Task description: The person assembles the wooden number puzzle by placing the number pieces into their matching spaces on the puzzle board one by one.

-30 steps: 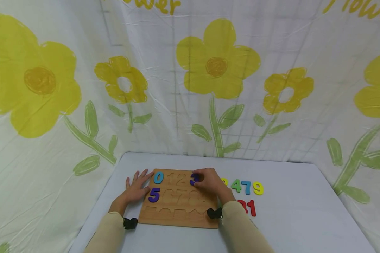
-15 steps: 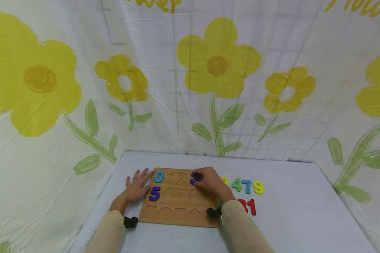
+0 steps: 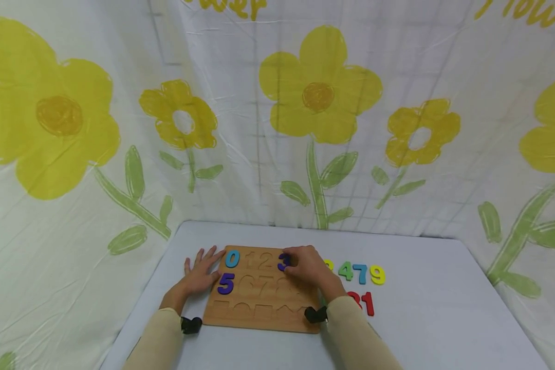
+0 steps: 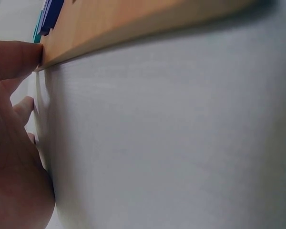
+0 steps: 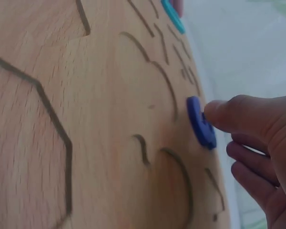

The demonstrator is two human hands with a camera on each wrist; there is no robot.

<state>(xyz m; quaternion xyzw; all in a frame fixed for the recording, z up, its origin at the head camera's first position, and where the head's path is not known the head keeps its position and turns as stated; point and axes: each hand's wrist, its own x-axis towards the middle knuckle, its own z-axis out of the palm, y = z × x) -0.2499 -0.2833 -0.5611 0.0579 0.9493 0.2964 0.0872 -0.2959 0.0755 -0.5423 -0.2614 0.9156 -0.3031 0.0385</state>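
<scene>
My right hand (image 3: 311, 267) pinches a purple number 3 (image 3: 283, 262) at the top row of the wooden number puzzle board (image 3: 277, 325). In the right wrist view the thumb presses against the purple 3 (image 5: 196, 121), low on the board's surface; how deep it sits in a recess I cannot tell. The left hand (image 3: 198, 280) lies with spread fingers on the table, its thumb and index fingertip touching the board's left edge. A blue number 0 (image 3: 226, 258) and a purple number 5 (image 3: 226, 289) are in the board's left column.
Right of the board lie a green 4 (image 3: 346, 271), a blue 7 (image 3: 362, 274), a yellow 9 (image 3: 377, 275) and a red 1 (image 3: 368, 304). A yellow piece and a red piece are partly covered by the right arm. A flowered curtain (image 3: 240, 190) hangs behind the white table (image 3: 435, 298).
The right wrist has shifted very slightly to the right, its fingers still on the purple 3. The left hand and the board stay in place.
</scene>
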